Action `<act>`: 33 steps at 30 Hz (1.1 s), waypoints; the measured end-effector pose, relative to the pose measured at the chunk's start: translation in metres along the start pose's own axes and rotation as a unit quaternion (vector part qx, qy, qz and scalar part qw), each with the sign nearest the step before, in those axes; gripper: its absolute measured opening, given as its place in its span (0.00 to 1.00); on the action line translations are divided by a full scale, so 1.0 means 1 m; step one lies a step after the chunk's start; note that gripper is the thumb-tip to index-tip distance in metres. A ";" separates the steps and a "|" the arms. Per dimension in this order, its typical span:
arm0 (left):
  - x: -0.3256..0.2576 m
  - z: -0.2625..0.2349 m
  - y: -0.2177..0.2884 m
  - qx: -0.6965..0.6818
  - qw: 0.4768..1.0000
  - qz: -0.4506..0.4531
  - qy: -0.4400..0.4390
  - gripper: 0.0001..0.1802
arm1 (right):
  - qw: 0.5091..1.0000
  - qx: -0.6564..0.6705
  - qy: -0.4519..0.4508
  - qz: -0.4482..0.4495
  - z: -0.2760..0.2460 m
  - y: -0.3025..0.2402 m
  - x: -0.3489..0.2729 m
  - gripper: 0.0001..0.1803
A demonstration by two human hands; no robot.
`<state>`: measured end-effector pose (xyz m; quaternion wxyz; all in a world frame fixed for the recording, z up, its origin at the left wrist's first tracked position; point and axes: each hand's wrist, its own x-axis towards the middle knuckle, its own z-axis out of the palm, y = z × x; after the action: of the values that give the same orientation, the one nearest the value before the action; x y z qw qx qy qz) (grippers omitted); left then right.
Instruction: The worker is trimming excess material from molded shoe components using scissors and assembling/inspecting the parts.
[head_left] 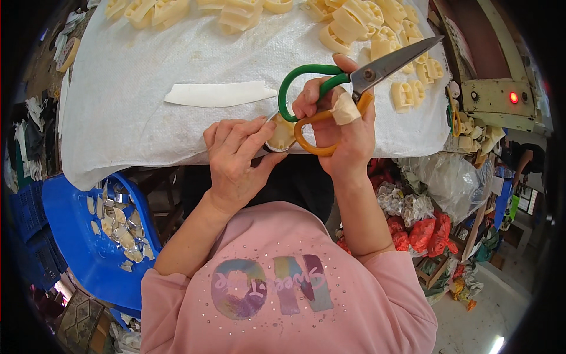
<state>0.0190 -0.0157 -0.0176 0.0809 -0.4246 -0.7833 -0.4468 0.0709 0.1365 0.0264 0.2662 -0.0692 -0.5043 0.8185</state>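
My left hand (236, 158) is closed on a small rounded cream piece (282, 135) with a shiny rim, over the table's near edge. In my right hand (349, 144) is a pair of scissors (401, 58) with one green and one orange handle loop. The blades lie together and point to the far right, away from the cream piece. A beige wrap (345, 110) covers one finger of that hand. Beyond my left hand a long white strip (218, 94) lies on the white cloth (135, 127). My right fingertips are partly hidden behind the handles.
Many cream moulded pieces (354, 23) lie along the table's far side. A blue plastic chair (76, 236) at left holds several shiny shell-like pieces (121, 224). At right are red bags (421, 236), clear plastic (454, 183) and a machine with a red light (513, 97).
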 end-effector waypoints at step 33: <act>0.000 0.005 -0.003 0.041 0.999 0.023 0.002 0.27 | 0.998 0.007 0.006 0.064 -0.015 -0.023 -0.011 0.25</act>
<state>0.0177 -0.0127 -0.0225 0.1097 -0.4379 -0.7909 -0.4132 0.0941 0.1505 0.0372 0.2166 -0.1044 -0.4913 0.8372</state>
